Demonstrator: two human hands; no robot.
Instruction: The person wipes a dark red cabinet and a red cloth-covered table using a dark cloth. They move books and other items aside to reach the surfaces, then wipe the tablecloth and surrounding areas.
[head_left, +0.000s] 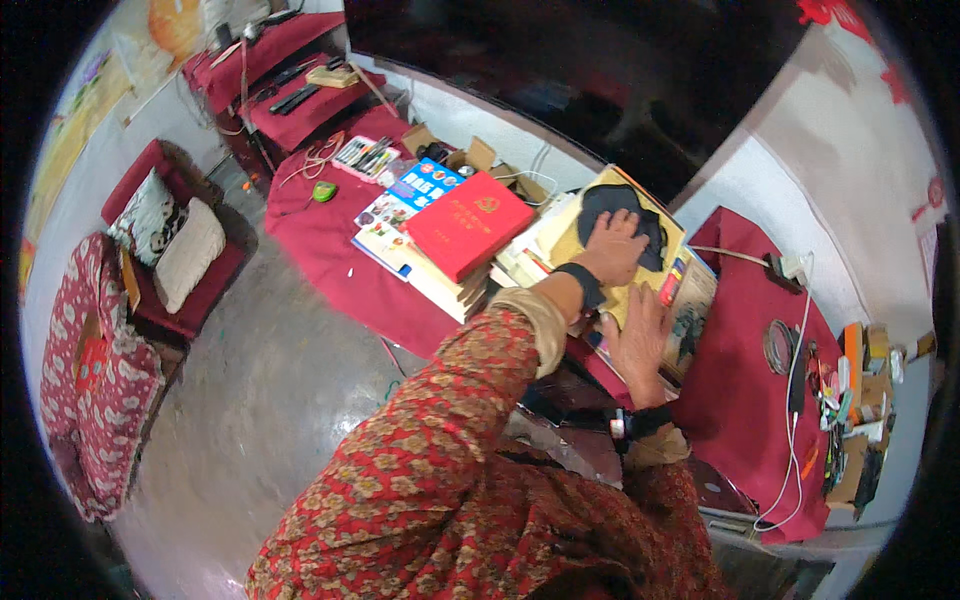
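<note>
My left hand (613, 247) lies palm down with spread fingers on a dark folded cloth item (611, 206). That item rests on a yellow cloth (574, 241) atop a stack of books and papers. Just nearer to me, my right hand (640, 337) lies flat at the edge of the yellow cloth, its fingers pointing away and nothing visible in it. Both wrists wear black bands. A colourful box or packet (672, 282) is beside its fingertips. Left of my hands, a thick red book (472, 223) with a gold emblem tops another pile.
Blue-covered booklets (429, 184), a tray of pens (366, 157) and a green tape measure (324, 192) stand farther left on the red tablecloth (322, 240). To the right are a power strip (786, 271), a white cable (799, 450), a roll of tape (778, 346) and boxes of small items.
</note>
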